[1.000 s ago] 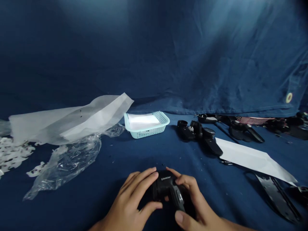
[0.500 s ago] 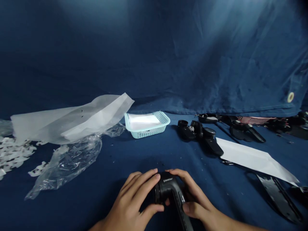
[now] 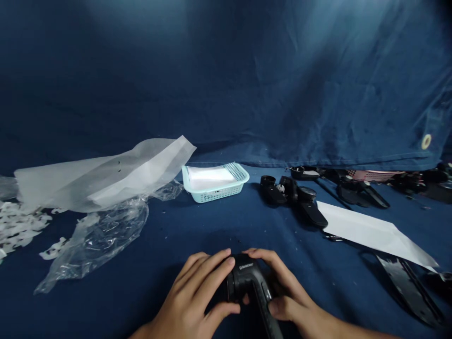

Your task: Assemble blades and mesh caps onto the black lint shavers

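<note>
Low in the middle of the view is a black angled device [image 3: 249,275] with a thick round head and a long handle; small pale lettering runs across its top. My left hand [image 3: 201,292] grips the round head from the left, fingers over it and thumb on the near side. On the other side, my right hand [image 3: 286,292] holds the device, its index finger on top of the head and its thumb pressed on the handle. The handle's lower end runs out of view, and the underside is hidden.
A light blue basket [image 3: 215,192] lined with white paper stands beyond my hands. Left lie a translucent sheet [image 3: 116,176], a clear plastic bag [image 3: 102,240] and white cut pieces [image 3: 21,226]. Right are black device parts [image 3: 307,207], white paper [image 3: 374,230], a black shell [image 3: 409,287] and a pink basket [image 3: 374,175].
Both hands keep the same hold on the black device. The whole view has shifted very slightly; nothing else visibly differs.
</note>
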### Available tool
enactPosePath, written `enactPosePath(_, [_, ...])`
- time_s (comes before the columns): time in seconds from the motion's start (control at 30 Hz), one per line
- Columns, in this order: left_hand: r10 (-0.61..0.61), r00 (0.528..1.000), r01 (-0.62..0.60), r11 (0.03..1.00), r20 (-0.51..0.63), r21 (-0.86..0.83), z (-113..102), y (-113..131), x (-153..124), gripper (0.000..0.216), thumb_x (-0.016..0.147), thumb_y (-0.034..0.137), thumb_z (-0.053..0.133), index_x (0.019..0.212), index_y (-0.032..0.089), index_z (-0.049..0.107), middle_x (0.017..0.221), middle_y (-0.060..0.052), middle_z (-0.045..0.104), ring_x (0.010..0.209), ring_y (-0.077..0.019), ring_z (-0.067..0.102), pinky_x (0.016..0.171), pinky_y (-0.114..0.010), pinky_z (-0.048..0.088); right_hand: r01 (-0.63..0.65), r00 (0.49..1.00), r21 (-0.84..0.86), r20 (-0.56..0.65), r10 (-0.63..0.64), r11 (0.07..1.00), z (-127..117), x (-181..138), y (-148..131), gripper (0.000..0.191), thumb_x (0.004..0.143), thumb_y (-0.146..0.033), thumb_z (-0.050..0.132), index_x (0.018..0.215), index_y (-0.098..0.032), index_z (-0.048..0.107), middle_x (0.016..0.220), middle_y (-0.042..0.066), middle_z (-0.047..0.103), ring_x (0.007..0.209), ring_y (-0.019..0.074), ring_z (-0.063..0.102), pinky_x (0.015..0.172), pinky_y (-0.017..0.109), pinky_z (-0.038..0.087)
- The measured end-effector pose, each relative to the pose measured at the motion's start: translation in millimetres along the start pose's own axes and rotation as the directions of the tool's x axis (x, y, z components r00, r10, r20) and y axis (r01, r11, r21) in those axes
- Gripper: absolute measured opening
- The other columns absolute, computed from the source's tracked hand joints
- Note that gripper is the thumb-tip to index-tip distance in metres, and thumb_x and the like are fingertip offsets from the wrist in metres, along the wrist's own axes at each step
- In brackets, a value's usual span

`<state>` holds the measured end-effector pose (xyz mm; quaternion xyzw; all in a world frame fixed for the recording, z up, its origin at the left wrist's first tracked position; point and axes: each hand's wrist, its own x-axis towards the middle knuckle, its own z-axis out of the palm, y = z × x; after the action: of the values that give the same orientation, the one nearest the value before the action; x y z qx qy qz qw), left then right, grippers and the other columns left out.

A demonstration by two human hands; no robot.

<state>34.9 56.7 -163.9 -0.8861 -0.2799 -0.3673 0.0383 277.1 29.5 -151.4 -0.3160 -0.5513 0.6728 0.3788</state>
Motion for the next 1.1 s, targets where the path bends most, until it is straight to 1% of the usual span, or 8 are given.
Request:
enactPosePath(0.1, [0.000, 1.000, 0.000, 1.000, 0.008, 0.009, 1.4, 0.1, -4.8, 0.051, 0.092, 0.024, 0.061, 0.139, 0.013, 0.046, 0.133, -0.014, 0.060, 0.119, -0.0270, 0.058, 0.098, -0.047, 0.050, 0.005, 1.000, 0.047, -0.012, -0.005, 0.999, 1.0, 1.0, -1.5, 0.058, 0.069, -0.021, 0.055, 0.125, -0.033, 0.044, 0.139, 0.006, 0.038, 0.103, 0.0270, 0.058, 0.097, 0.051, 0.038])
enactPosePath(0.2, [0.010, 1.000, -0.010, 1.000, 0.017, 0.025, 2.8, 0.3, -7.5, 0.053, 0.091, 0.022, 0.061, 0.141, 0.013, 0.044, 0.134, -0.014, 0.060, 0.119, -0.0281, 0.058, 0.099, -0.049, 0.050, 0.004, 1.000, 0.094, -0.025, -0.002, 0.996, 1.8, 3.3, -1.0, 0.057, 0.064, -0.018, 0.055, 0.119, -0.032, 0.047, 0.137, 0.005, 0.036, 0.101, 0.0266, 0.059, 0.093, 0.049, 0.041])
enactPosePath(0.37, [0.080, 0.996, -0.077, 0.993, -0.033, 0.086, 3.3, -4.2, -4.6, 0.049, 0.092, 0.024, 0.058, 0.138, 0.011, 0.048, 0.127, -0.015, 0.065, 0.111, -0.0279, 0.065, 0.091, -0.046, 0.056, 0.054, 0.998, 0.171, -0.045, -0.047, 0.984, 2.5, 9.0, 1.1, 0.054, 0.057, -0.013, 0.054, 0.109, -0.028, 0.050, 0.126, 0.003, 0.045, 0.090, 0.0226, 0.063, 0.086, 0.043, 0.044])
enactPosePath(0.53, [0.126, 0.992, -0.122, 0.985, -0.025, 0.124, 2.6, -9.1, -1.1, 0.049, 0.093, 0.023, 0.054, 0.140, 0.011, 0.045, 0.124, -0.015, 0.067, 0.106, -0.0271, 0.068, 0.088, -0.044, 0.058, 0.130, 0.991, 0.190, -0.040, -0.124, 0.973, 3.0, 13.5, 3.4, 0.053, 0.055, -0.009, 0.053, 0.105, -0.025, 0.051, 0.122, 0.003, 0.053, 0.085, 0.0202, 0.064, 0.079, 0.037, 0.047])
enactPosePath(0.8, [0.052, 0.998, -0.050, 0.995, -0.027, 0.081, 7.7, -15.5, -3.0, 0.050, 0.088, 0.026, 0.060, 0.136, 0.015, 0.050, 0.121, -0.012, 0.069, 0.099, -0.0272, 0.069, 0.082, -0.042, 0.061, 0.100, 0.993, 0.139, -0.070, -0.091, 0.985, 5.4, 13.8, 3.0, 0.050, 0.061, -0.010, 0.054, 0.109, -0.025, 0.050, 0.121, 0.003, 0.057, 0.075, 0.0164, 0.067, 0.074, 0.034, 0.049])
enactPosePath(0.93, [-0.043, 0.999, 0.044, 0.998, -0.027, 0.038, 6.7, -14.1, 0.5, 0.050, 0.085, 0.027, 0.064, 0.133, 0.021, 0.051, 0.117, -0.010, 0.071, 0.096, -0.0281, 0.069, 0.080, -0.045, 0.060, 0.122, 0.992, 0.082, -0.012, -0.122, 0.989, 0.7, 9.3, 1.2, 0.043, 0.079, -0.022, 0.063, 0.117, -0.027, 0.044, 0.131, 0.006, 0.051, 0.085, 0.0188, 0.068, 0.082, 0.038, 0.048])
enactPosePath(1.0, [-0.076, 0.997, 0.076, 0.997, -0.015, 0.032, 4.1, -11.1, 2.7, 0.052, 0.083, 0.026, 0.066, 0.132, 0.023, 0.050, 0.116, -0.010, 0.071, 0.099, -0.0287, 0.069, 0.085, -0.048, 0.058, 0.154, 0.988, 0.032, 0.017, -0.154, 0.988, -1.8, 5.4, 1.5, 0.045, 0.081, -0.033, 0.069, 0.116, -0.028, 0.041, 0.140, 0.008, 0.044, 0.093, 0.0211, 0.067, 0.088, 0.041, 0.047])
enactPosePath(1.1, [-0.092, 0.996, 0.091, 0.995, 0.013, 0.036, 0.8, -7.2, 4.8, 0.053, 0.082, 0.025, 0.068, 0.131, 0.021, 0.049, 0.118, -0.011, 0.070, 0.102, -0.0291, 0.068, 0.090, -0.052, 0.054, 0.184, 0.983, -0.193, 0.021, -0.183, 0.964, -3.3, -0.8, 2.5, 0.047, 0.082, -0.042, 0.070, 0.116, -0.026, 0.042, 0.151, 0.014, 0.033, 0.113, 0.0270, 0.060, 0.099, 0.047, 0.042])
